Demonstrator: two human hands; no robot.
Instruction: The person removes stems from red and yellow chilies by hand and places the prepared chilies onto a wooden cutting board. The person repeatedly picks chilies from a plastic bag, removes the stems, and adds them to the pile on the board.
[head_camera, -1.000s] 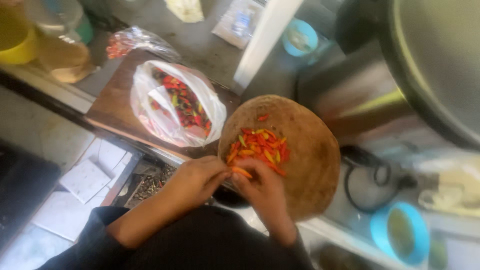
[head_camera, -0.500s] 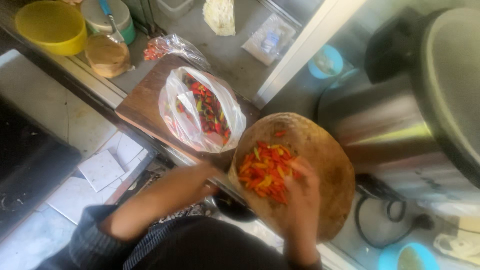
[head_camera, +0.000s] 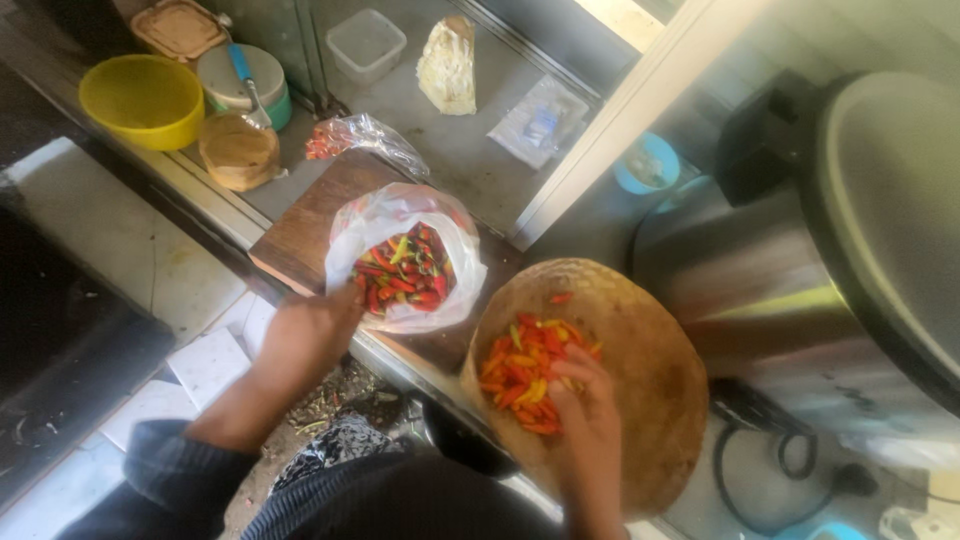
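The left hand (head_camera: 305, 335) has moved from the round board (head_camera: 650, 380) to grip the chilli bag (head_camera: 405, 255) mid-frame; the right hand (head_camera: 585, 420), seemingly half-closed, rests on the sorted chillies (head_camera: 525, 370).

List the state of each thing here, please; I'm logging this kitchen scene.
Plastic bag: open, holding whole chillies.
Round wooden board: lying flat, loose chillies piled on it.
Left hand: at the bag's edge.
Right hand: resting on the chilli pile.
Yellow bowl: upright; contents cannot be told.
Clear plastic box: lid on.
Large pot: lid on.
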